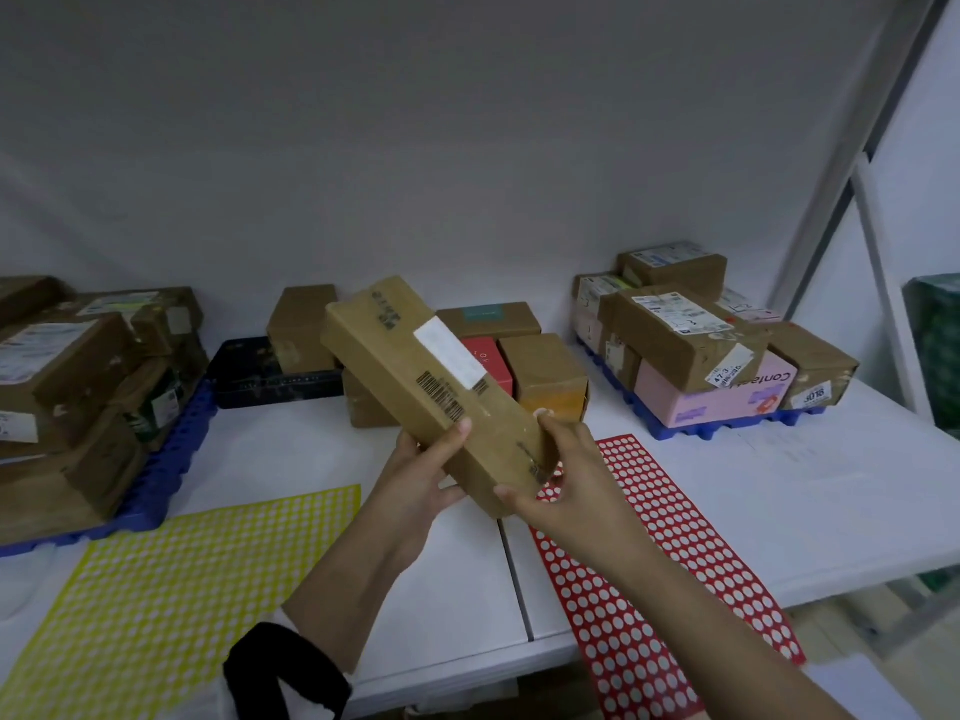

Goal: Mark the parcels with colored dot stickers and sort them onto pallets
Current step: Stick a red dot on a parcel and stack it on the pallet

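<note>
Left grip (421, 478) and right grip (569, 488) both hold the near end of the long brown parcel (431, 376), the left with its thumb on the top face and fingers curled beneath, the right wrapped round the near right corner. This parcel hangs above the worktop (841, 491), tilted, its far end raised and pointing away to the left; a white label (449, 350) and a barcode (447, 402) face up.

Under the right grip lies the red sticker sheet (675, 563); the yellow sticker sheet (171, 589) lies to the left. Behind the held parcel stands a loose group of parcels: a brown box (304, 327), a red box (488, 363), an orange-fronted box (548, 379) and a dark flat box (260, 374).

At the left edge, the left blue pallet (166, 475) carries stacked brown parcels. Far right, the right blue pallet (727, 427) carries more, among them a pink box (696, 402).
</note>
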